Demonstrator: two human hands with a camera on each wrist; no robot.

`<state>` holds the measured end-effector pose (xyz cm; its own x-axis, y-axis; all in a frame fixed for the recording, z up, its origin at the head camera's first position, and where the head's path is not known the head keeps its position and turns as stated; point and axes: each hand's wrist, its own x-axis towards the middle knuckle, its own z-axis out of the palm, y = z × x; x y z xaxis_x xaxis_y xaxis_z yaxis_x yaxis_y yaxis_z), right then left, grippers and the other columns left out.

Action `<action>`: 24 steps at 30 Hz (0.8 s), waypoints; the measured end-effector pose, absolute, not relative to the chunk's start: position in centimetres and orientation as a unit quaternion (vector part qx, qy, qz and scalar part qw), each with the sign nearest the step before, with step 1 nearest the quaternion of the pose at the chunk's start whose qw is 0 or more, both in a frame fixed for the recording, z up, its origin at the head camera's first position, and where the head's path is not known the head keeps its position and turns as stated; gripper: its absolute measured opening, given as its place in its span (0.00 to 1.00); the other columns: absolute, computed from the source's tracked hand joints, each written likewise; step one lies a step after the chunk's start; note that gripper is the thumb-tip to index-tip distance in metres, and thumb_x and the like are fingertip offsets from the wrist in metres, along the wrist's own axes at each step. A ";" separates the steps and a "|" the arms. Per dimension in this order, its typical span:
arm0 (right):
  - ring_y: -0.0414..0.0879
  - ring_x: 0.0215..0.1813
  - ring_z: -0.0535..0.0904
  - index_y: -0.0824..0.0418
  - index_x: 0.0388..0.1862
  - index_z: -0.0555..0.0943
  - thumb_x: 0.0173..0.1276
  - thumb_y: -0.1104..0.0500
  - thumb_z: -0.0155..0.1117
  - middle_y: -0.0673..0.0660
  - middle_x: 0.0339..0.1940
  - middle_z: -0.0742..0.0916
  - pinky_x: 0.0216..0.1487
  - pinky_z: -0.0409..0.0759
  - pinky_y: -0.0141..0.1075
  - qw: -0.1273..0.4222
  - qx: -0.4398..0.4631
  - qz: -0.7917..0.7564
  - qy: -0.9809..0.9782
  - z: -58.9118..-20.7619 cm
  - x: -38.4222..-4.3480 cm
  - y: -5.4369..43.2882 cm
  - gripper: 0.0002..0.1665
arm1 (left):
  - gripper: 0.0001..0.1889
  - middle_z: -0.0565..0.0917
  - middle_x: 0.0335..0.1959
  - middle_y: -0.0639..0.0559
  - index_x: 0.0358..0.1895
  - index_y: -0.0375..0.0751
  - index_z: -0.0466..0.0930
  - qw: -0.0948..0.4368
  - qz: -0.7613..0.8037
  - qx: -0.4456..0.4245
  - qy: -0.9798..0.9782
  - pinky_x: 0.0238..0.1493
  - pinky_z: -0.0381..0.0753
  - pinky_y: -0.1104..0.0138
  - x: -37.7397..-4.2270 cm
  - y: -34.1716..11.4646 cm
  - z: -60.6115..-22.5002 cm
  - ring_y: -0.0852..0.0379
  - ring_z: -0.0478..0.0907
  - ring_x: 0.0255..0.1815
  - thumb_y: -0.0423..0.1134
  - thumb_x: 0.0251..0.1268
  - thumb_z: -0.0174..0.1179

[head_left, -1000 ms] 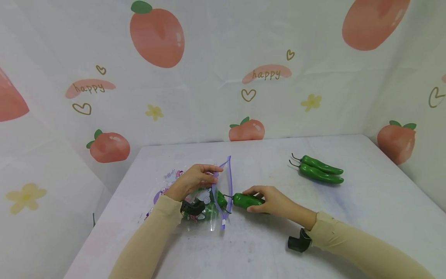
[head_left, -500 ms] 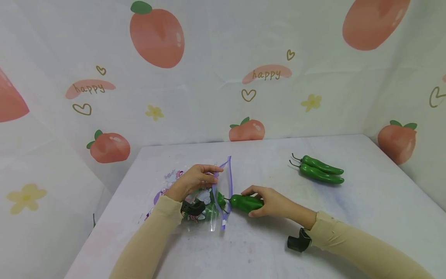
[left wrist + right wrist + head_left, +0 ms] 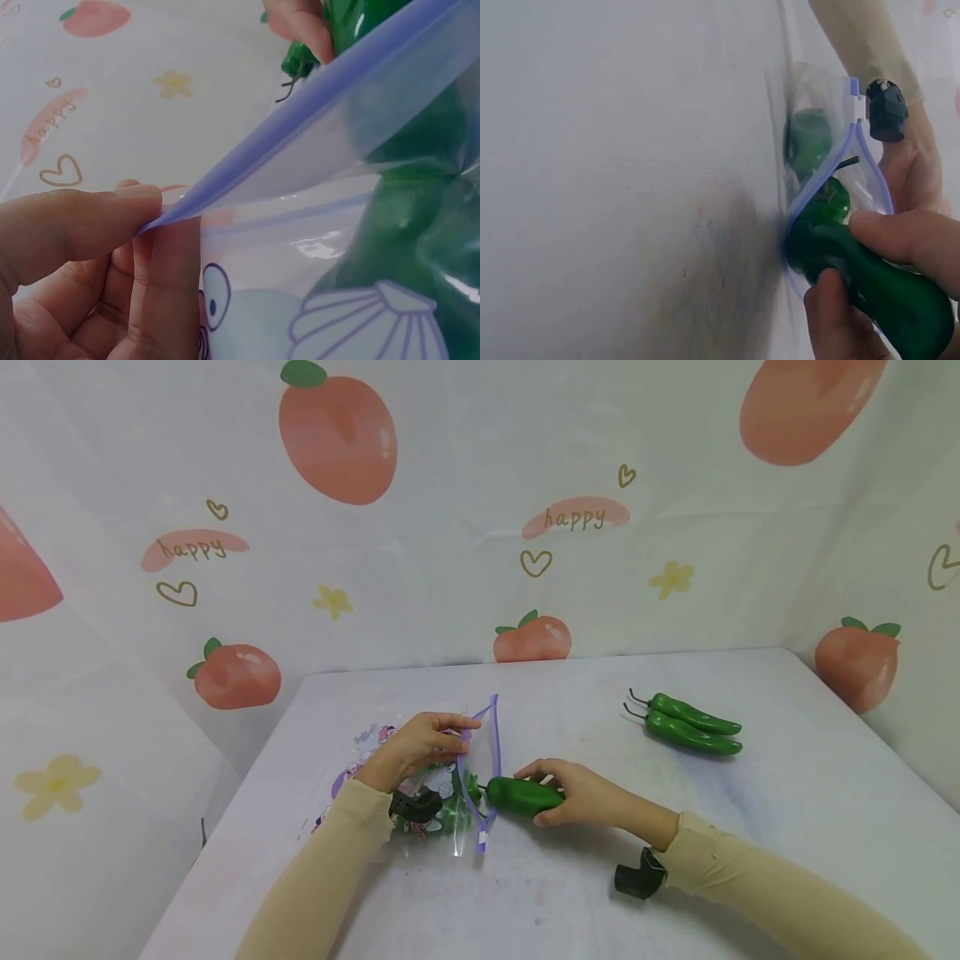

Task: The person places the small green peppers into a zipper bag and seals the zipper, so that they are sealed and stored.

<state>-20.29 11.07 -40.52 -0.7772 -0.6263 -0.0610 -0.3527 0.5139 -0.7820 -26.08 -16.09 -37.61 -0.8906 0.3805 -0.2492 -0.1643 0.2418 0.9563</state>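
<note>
A clear zip bag with a purple zip edge and cartoon prints lies on the table, its mouth spread and facing right. My left hand pinches the rim of that mouth between thumb and fingers, as the left wrist view shows up close. Green peppers are inside the bag, partly veiled by the plastic and prints. My right hand grips another green pepper by its right end. In the right wrist view, the far end of this pepper is at the bag's mouth, beside a pepper inside.
Two long green chili peppers lie side by side at the back right of the white table. A cloth wall with peach prints stands behind the table. A black wrist camera hangs under the right wrist.
My right hand has moved the green pepper slightly left, so its stem end is now at the bag's mouth. My left hand has kept its place on the rim.
</note>
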 end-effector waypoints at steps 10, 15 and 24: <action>0.49 0.49 0.80 0.57 0.55 0.77 0.57 0.63 0.73 0.56 0.53 0.83 0.49 0.80 0.40 0.165 -0.295 -0.403 0.850 -40.3 -20.6 10.5 0.26 | 0.21 0.74 0.46 0.51 0.61 0.30 0.75 0.225 0.611 0.065 0.756 0.38 0.78 0.70 -26.1 -16.1 -37.4 0.60 0.73 0.35 0.25 0.62 0.59; 0.49 0.48 0.80 0.58 0.54 0.77 0.57 0.63 0.72 0.57 0.51 0.83 0.51 0.81 0.43 0.169 -0.302 -0.407 0.845 -40.2 -20.6 10.2 0.25 | 0.23 0.74 0.43 0.52 0.62 0.28 0.73 0.227 0.604 0.072 0.760 0.37 0.78 0.70 -26.1 -16.1 -37.3 0.60 0.73 0.34 0.25 0.63 0.58; 0.45 0.45 0.80 0.60 0.57 0.77 0.57 0.62 0.72 0.55 0.46 0.84 0.46 0.81 0.36 0.158 -0.315 -0.413 0.840 -40.2 -20.7 9.8 0.27 | 0.23 0.75 0.37 0.52 0.63 0.24 0.71 0.233 0.607 0.089 0.754 0.32 0.75 0.71 -26.0 -16.3 -37.2 0.60 0.72 0.29 0.24 0.63 0.57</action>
<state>-20.66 9.83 -40.16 -0.7520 -0.6591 -0.0059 -0.3983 0.4616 -0.7926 -26.05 -16.26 -37.18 -0.8753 0.4174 -0.2443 -0.1498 0.2463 0.9576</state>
